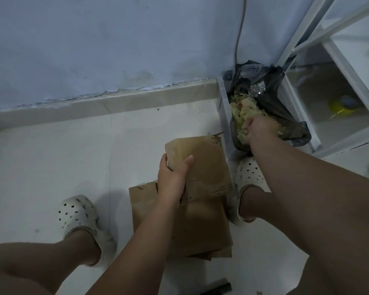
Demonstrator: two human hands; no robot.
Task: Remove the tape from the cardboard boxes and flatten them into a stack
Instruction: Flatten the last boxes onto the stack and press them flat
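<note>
Left grip (172, 179) clamped the near edge of a flattened cardboard box (207, 165), thumb on top. The box's long axis ran away toward the wall, directly over the stack (200, 231) on the white tiled floor (51, 156). Right grip (262, 129), farther off, appeared curled round a wad of tape (241, 111) inside the black-lined bin (224, 124) beside a white shelf unit (339, 67).

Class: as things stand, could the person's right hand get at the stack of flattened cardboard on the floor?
Probably yes, once it lets go: the right hand grips the tape wad in the bin beside the stack. The box in the left hand covers only its far end.
</note>
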